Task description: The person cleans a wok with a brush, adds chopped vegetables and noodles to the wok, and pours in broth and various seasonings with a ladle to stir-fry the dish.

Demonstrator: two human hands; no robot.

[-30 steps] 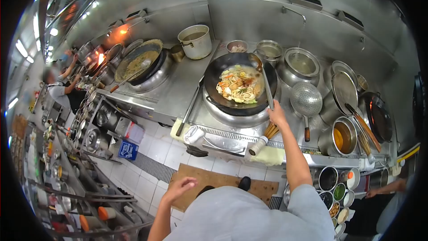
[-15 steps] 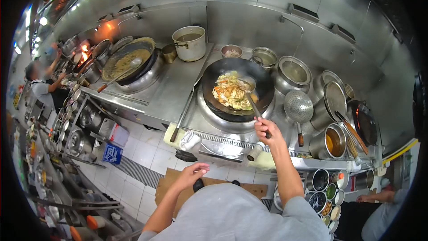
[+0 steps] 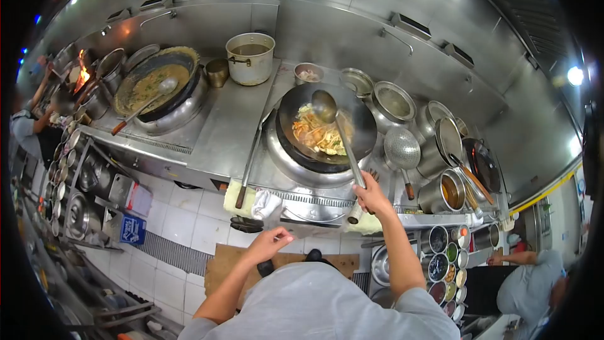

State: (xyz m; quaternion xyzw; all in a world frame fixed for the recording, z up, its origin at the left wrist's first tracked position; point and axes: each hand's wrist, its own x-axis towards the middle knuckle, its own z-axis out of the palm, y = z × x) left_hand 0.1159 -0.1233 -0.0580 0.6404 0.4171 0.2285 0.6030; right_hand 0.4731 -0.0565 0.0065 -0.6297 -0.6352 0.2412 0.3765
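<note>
My right hand (image 3: 372, 195) is closed round the handle of a long steel ladle (image 3: 343, 135), whose bowl is over the upper part of a black wok (image 3: 362, 113). Noodles with vegetables (image 3: 313, 131) lie in the wok, which sits on a round steel burner ring (image 3: 289, 164). My left hand (image 3: 269, 243) is held in front of my body, its fingers curled together, near a white cloth (image 3: 267, 204) on the counter's front edge. What it holds, if anything, I cannot make out.
Left of the wok stand a steel pot (image 3: 250, 75) and a second large wok (image 3: 157, 85). A perforated skimmer (image 3: 401, 149) and a pot of orange liquid (image 3: 442, 192) are on the right. One co-worker (image 3: 531, 283) is at lower right, another (image 3: 28, 132) at far left by flames.
The ladle bowl has moved from the right part of the wok, over the food, to its upper part. My left fingers have curled in. The view has turned to the right.
</note>
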